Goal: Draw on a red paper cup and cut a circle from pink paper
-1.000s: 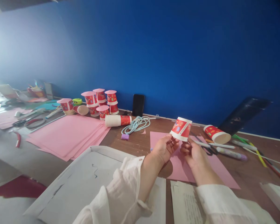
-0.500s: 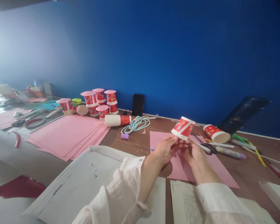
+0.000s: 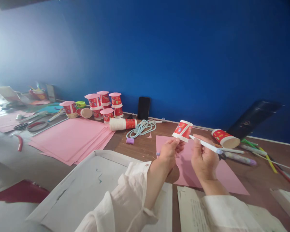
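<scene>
A red and white paper cup is raised above the table, tilted, with my left hand closed on its lower rim. My right hand grips a white marker pen whose tip points left, close beside the cup; whether it touches cannot be told. Beneath both hands lies a sheet of pink paper on the brown table. Another paper cup rests on its side to the right of my right hand.
Cups topped with pink discs are stacked at the back left, near a sideways sleeve of cups. Pink sheets, a coiled pale cable, a phone, a purple cap and a white box lid surround the work area.
My right hand has turned and moved a little to the right, and the white marker now shows clearly in it, pointing at the cup. The cup has shifted slightly left in my left hand.
</scene>
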`<state>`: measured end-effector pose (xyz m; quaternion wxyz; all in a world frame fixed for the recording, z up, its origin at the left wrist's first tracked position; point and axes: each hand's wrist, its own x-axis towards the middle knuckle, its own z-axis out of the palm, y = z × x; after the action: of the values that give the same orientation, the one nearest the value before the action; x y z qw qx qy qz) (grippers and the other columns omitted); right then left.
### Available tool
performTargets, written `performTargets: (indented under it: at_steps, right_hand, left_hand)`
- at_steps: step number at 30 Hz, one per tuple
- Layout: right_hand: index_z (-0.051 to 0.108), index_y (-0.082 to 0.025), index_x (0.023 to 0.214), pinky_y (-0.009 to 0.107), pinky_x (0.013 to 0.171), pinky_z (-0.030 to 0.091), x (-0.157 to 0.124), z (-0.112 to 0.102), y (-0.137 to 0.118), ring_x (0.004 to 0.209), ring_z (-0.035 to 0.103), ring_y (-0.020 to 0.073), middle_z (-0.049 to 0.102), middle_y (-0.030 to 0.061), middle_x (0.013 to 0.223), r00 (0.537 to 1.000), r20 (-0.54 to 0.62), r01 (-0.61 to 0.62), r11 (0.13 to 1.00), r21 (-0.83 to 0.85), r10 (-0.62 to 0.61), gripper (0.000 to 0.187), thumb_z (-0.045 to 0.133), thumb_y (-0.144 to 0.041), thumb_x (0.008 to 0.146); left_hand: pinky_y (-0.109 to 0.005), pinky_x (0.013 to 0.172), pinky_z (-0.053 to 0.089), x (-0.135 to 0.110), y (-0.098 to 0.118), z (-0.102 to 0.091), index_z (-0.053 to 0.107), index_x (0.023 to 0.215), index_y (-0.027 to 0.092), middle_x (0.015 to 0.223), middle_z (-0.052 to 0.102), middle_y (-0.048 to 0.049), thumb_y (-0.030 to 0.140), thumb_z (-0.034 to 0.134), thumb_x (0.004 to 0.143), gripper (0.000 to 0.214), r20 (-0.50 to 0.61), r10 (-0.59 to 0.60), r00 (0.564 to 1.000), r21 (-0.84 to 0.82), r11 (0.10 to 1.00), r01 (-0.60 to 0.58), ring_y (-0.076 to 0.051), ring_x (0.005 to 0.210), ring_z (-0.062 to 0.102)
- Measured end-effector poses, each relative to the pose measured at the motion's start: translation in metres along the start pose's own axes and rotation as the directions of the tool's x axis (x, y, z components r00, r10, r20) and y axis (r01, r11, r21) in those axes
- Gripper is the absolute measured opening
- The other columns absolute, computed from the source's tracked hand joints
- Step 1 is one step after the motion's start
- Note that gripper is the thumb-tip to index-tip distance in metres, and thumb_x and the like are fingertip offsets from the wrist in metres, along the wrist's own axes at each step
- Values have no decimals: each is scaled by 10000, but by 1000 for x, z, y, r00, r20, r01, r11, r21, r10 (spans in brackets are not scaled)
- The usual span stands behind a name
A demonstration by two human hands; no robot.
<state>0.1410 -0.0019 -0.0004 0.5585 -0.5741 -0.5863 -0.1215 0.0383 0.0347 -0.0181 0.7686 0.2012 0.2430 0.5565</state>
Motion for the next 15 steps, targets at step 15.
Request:
performTargets:
  at_steps: [15]
  right_hand:
    - [647, -162, 961, 323, 735, 502, -4, 6, -4, 846, 653, 211, 708, 107, 894, 988, 91, 128, 991, -33, -124, 272, 458, -357, 948]
  left_hand:
    - [-311, 833, 465, 2, -1, 1, 692, 777, 99, 731, 665, -69, 305, 794, 673, 252, 2, 24, 1000, 77, 997, -24, -138, 713, 622]
